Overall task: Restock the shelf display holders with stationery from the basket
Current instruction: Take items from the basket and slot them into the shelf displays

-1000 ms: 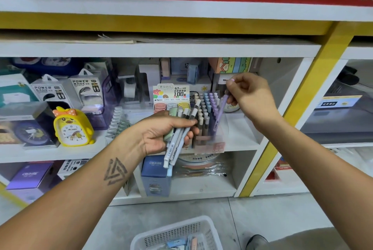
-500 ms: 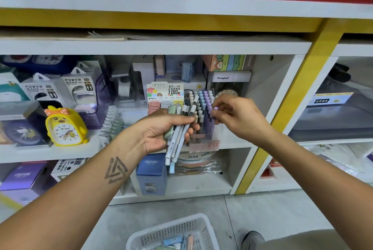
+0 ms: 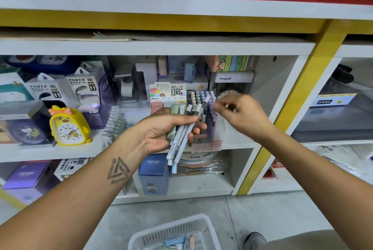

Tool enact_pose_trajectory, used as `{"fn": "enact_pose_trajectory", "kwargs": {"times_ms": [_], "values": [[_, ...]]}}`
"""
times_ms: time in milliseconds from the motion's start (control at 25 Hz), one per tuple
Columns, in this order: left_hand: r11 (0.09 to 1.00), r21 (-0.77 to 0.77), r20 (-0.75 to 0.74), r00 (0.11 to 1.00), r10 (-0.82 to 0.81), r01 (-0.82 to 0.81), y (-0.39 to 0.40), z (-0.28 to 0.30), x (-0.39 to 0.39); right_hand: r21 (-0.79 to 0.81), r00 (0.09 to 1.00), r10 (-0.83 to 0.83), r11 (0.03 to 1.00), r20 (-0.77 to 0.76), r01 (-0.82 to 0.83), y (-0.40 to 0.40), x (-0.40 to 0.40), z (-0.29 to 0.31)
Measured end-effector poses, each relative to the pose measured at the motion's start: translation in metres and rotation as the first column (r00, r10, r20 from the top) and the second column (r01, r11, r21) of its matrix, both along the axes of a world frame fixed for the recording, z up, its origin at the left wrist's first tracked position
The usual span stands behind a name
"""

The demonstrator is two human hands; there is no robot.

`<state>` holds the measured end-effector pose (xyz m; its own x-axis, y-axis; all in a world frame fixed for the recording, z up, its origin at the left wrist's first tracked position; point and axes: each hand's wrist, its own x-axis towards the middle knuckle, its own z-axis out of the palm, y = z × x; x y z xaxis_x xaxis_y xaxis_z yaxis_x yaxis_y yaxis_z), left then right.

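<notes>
My left hand [image 3: 161, 130] grips a bundle of pale blue, white and green pens [image 3: 181, 138], their tips pointing down. Just behind it on the middle shelf stands a clear display holder [image 3: 210, 138] filled with rows of upright pastel pens. My right hand [image 3: 240, 114] is at the holder's right side. Its thumb and forefinger pinch the top of a purple pen [image 3: 211, 106] that stands in the holder. A white plastic basket [image 3: 171, 233] with more stationery sits on the floor below.
A card display of pencil leads [image 3: 167, 94] stands left of the holder. A yellow duck clock [image 3: 68, 126] and power bank boxes [image 3: 80, 88] fill the shelf's left side. Blue boxes [image 3: 153, 173] sit on the lower shelf. A yellow post [image 3: 298, 98] borders the bay on the right.
My right hand has lowered the purple pen from above the holder down into a slot. My left hand has kept its bundle still. The view has shifted slightly.
</notes>
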<state>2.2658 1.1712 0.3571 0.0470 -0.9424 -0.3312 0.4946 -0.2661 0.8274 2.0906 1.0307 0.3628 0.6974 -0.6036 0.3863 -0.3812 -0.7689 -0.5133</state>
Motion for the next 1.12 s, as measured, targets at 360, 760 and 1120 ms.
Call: {"fn": "enact_pose_trajectory", "kwargs": {"times_ms": [360,760,1120], "values": [[0.999,0.004,-0.051,0.998,0.035,-0.035,0.001,0.004,-0.002,0.665,0.863,-0.164,0.710,0.478,-0.234,0.005,0.014,0.013],[0.992,0.090,0.015,0.996,0.090,-0.091,-0.002,0.001,-0.002,0.257,0.907,-0.199,0.961,0.372,0.105,-0.026,-0.010,0.015],[0.991,0.090,0.015,0.995,0.100,-0.101,-0.008,-0.003,-0.002,-0.049,0.997,-0.070,0.996,0.036,0.072,-0.023,0.001,-0.012]]}}
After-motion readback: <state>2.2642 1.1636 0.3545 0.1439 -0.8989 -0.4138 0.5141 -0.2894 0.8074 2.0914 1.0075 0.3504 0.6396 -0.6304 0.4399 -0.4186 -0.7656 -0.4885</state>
